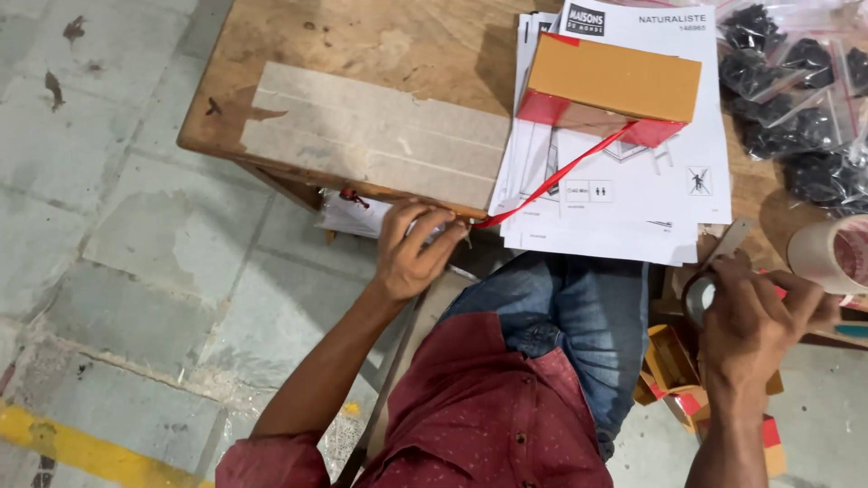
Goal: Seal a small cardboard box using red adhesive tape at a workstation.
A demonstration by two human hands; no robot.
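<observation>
Left hand (411, 248) curls at the table (362, 54) edge, fingertips pinched on the near end of a red ribbon (551, 181); the ribbon runs taut up to a small orange cardboard box (615, 79) sitting on a stack of printed sheets (624, 194); right hand (755, 325) is closed around a tape roll (701, 296), held low beside the knee; a larger tape roll (827, 253) and bagged black parts (796, 90) sit at the right; ribbon looks thin, light, limp, likely slippery, best pinched near its end; box probably light, stiff, easy to drag by the ribbon.
</observation>
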